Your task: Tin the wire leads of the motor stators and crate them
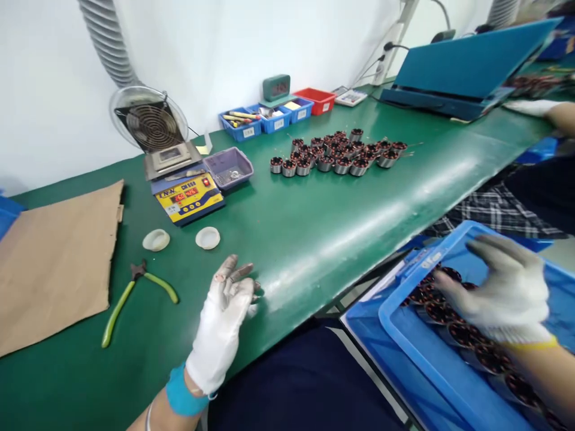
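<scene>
My left hand [221,329], in a white glove with grey-stained fingertips, rests palm up over the green table, fingers loosely curled and apart with nothing in them. My right hand [510,290], gloved too and a little blurred, is over a blue bin [415,353] beside the table. Its thumb and fingers are spread. Under it, copper-wound motor stators [460,334] lie in rows in the bin; whether the hand touches one I cannot tell. Nearest my left hand are a white round lid [208,238] and green-handled cutting pliers [138,272].
A group of stators [342,164] stands mid-table. Behind my left hand are a yellow-and-blue solder pot [191,197], a fan [155,126] and a purple tray [229,167]. Cardboard [58,263] lies left. Small bins [276,120] line the wall. A co-worker's hand [534,108] is far right.
</scene>
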Motion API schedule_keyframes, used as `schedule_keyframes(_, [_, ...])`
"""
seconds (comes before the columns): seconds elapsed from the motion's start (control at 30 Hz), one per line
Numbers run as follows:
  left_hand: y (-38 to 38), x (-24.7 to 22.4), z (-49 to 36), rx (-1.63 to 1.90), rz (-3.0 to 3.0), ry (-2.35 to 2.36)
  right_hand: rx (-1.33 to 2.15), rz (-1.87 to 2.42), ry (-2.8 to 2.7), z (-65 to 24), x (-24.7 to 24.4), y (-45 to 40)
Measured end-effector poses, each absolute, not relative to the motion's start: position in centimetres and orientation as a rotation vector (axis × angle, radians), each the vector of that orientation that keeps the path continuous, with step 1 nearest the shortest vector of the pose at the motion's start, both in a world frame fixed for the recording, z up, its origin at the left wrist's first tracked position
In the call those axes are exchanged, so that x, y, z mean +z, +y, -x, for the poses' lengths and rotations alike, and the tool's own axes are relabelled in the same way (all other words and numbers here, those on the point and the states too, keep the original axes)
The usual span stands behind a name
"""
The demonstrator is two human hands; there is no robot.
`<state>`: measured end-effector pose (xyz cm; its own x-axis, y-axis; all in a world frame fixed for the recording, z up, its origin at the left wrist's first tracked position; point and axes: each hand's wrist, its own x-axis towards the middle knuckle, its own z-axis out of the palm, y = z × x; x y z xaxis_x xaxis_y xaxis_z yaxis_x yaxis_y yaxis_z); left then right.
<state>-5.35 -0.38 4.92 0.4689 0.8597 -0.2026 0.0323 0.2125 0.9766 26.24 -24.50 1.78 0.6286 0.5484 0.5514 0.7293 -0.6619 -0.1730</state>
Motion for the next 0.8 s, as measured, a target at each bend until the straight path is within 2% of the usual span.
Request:
schedule_keyframes(0.07, [-0.5, 4.8, 5.2, 0.695, -1.255, 0.915, -0.567, 2.631, -1.04, -28.3, 3.8, -19.6])
schedule_keyframes(0.27, [0.3, 4.3, 4.9, 0.654, -1.314, 0.937, -0.302, 2.735, -1.127, -34.2, 6.9, -5.3])
schedule_keyframes(0.37, [0.7, 4.7, 4.9, 0.66, -1.288, 0.938, -0.243, 2.774, -1.076, -35.4, 6.9, -3.1])
schedule_keyframes(0.5, [0.6, 5.4, 4.8, 0.565, -1.207, 0.862, -0.211, 2.705, -1.27, -34.1, 6.1, -4.6])
schedule_keyframes(0.67, [0.0, 5.5, 4.1, 0.43, -0.982, 0.807, 0.025, 2.284, -1.83, -25.3, 5.5, -7.4])
schedule_keyframes(0.8, [0.0, 5.1, 3.7, 0.319, -0.844, 0.656, 0.093, 1.583, -2.158, -16.3, 6.3, -7.0])
